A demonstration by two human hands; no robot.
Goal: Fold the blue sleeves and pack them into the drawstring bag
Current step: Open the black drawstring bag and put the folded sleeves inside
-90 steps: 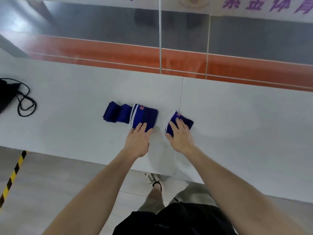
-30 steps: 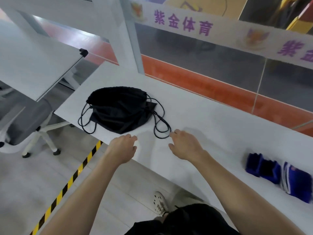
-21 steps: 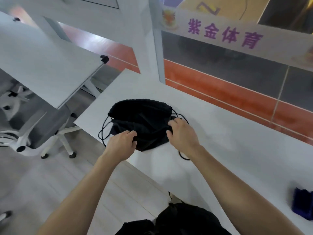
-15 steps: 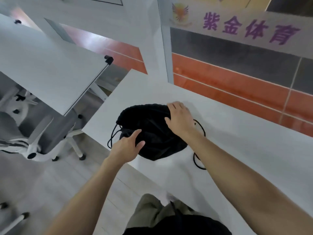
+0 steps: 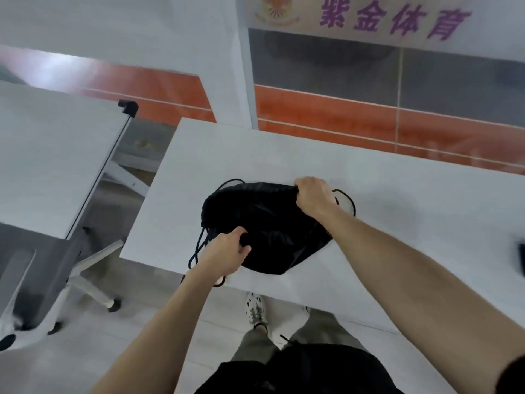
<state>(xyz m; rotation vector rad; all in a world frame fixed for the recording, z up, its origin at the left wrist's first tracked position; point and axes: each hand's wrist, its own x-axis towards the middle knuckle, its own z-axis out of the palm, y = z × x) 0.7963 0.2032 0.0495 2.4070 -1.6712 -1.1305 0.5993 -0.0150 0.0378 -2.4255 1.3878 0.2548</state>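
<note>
The black drawstring bag (image 5: 270, 223) lies crumpled on the white table (image 5: 397, 200), near its left front corner. My left hand (image 5: 227, 255) grips the bag's near left edge, where the cords hang over the table front. My right hand (image 5: 314, 197) is closed on the bag's far right edge. A dark sliver at the right frame border, the blue sleeve (image 5: 522, 261), is all I see of the folded sleeves; the rest are out of view.
A second white table (image 5: 56, 155) stands to the left with a gap between. A white office chair base (image 5: 85, 282) sits on the floor below it. A glass wall with an orange band runs behind the table. My shoes and legs stand at the table front.
I turned from the folded sleeves to the bag at the left. Both hands reached it, then closed on it: left on the near edge, right on the far edge.
</note>
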